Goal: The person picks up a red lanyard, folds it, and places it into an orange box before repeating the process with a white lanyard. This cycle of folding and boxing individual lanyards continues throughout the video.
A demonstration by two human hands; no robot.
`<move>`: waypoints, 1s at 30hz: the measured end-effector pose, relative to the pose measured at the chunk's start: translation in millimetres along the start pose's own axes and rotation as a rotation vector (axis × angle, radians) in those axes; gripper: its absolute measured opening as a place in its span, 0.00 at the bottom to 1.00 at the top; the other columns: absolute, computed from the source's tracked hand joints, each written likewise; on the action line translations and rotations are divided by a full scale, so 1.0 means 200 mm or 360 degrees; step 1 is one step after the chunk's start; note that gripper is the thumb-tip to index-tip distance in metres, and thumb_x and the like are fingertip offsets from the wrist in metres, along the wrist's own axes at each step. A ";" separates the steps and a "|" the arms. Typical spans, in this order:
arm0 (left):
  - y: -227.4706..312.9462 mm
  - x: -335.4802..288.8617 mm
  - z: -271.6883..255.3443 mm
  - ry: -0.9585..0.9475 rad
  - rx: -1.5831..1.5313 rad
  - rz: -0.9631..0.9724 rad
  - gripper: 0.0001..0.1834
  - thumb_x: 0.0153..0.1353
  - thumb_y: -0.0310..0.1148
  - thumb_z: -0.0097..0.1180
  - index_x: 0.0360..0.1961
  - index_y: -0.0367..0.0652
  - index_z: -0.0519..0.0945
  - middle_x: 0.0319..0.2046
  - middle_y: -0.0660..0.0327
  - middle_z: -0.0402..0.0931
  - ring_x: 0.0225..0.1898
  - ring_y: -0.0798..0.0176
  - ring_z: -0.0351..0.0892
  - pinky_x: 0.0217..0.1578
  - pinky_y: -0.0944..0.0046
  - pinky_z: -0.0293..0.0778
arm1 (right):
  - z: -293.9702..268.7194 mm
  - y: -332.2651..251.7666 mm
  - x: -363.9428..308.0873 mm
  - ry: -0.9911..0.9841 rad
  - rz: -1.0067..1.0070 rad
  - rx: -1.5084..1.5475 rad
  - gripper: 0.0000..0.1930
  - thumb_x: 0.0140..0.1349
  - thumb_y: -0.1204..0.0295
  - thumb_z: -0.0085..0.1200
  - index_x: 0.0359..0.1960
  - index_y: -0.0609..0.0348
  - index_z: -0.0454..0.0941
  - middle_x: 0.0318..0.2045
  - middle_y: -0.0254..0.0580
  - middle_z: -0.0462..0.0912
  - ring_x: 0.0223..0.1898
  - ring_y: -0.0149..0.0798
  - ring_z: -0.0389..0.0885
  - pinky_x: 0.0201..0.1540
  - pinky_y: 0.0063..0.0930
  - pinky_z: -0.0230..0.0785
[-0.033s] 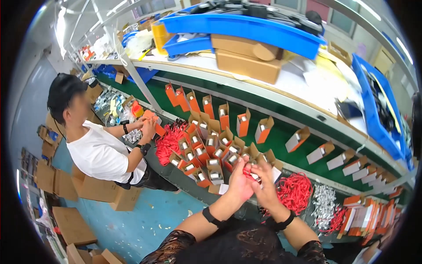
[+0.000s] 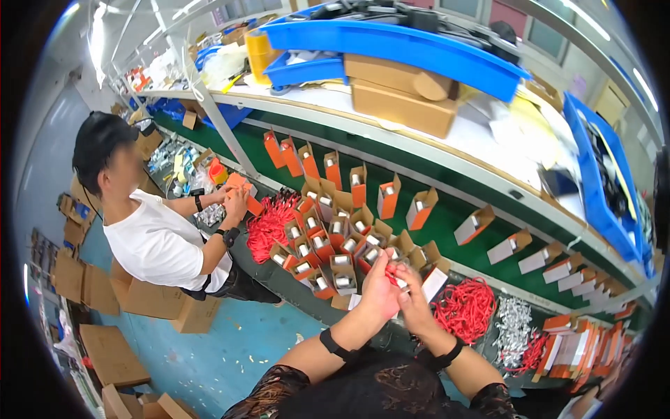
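My left hand [image 2: 377,292] and my right hand [image 2: 417,306] meet in front of me, above the near edge of the bench. Between their fingers is a red cord [image 2: 396,276], bunched up small and partly covered. Both hands are closed around it. Just beyond them stand several open orange and white boxes [image 2: 340,261], packed close together, with white cylindrical items showing in their tops. A loose pile of red cords [image 2: 466,307] lies right of my right hand, and beside that is a heap of small silvery pieces [image 2: 513,328].
A co-worker [image 2: 164,230] at left holds an orange box [image 2: 241,187] near another red cord pile [image 2: 272,227]. Spaced boxes [image 2: 421,208] stand on the green conveyor belt [image 2: 447,237]. A shelf with blue trays [image 2: 391,43] overhangs it. Cardboard cartons [image 2: 150,297] sit on the floor.
My right fingers, spread apart before, have drawn in around the red cord against my left hand. The view has shifted slightly.
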State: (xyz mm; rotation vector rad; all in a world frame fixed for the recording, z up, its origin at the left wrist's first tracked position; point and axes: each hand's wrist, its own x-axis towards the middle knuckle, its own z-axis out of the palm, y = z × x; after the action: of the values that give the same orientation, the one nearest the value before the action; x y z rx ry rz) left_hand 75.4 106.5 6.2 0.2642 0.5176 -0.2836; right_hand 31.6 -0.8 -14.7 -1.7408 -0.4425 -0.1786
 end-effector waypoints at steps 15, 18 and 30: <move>0.82 0.22 0.08 -0.0431 -0.0276 -0.0221 0.22 0.71 0.50 0.44 0.52 0.45 0.77 0.49 0.58 0.78 0.55 0.59 0.74 0.57 0.54 0.68 | 0.51 -0.06 0.99 -0.0638 -0.0529 -0.1004 0.12 0.51 0.71 0.61 0.38 0.57 0.81 0.46 0.43 0.78 0.51 0.49 0.75 0.54 0.45 0.66; 0.98 0.37 0.05 -0.0193 -0.0410 -0.0003 0.28 0.70 0.53 0.37 0.63 0.49 0.67 0.63 0.56 0.65 0.64 0.53 0.63 0.67 0.48 0.56 | 0.60 -0.12 1.15 -0.0494 -0.0816 -0.1469 0.15 0.53 0.67 0.60 0.43 0.56 0.79 0.52 0.46 0.75 0.57 0.52 0.72 0.60 0.56 0.60; 2.08 1.48 0.21 0.0259 0.0203 0.1225 0.19 0.68 0.55 0.48 0.34 0.50 0.75 0.20 0.70 0.69 0.15 0.73 0.62 0.13 0.72 0.56 | -0.02 0.25 0.90 -0.0499 0.0004 -0.1080 0.22 0.55 0.69 0.62 0.52 0.60 0.75 0.35 0.46 0.82 0.35 0.51 0.80 0.40 0.41 0.71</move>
State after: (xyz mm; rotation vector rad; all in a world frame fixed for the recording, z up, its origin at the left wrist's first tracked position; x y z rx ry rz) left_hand 477.4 419.5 -38.1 0.5900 0.5222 0.4587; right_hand 216.2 21.9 4.1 -2.4521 -0.6578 -0.0512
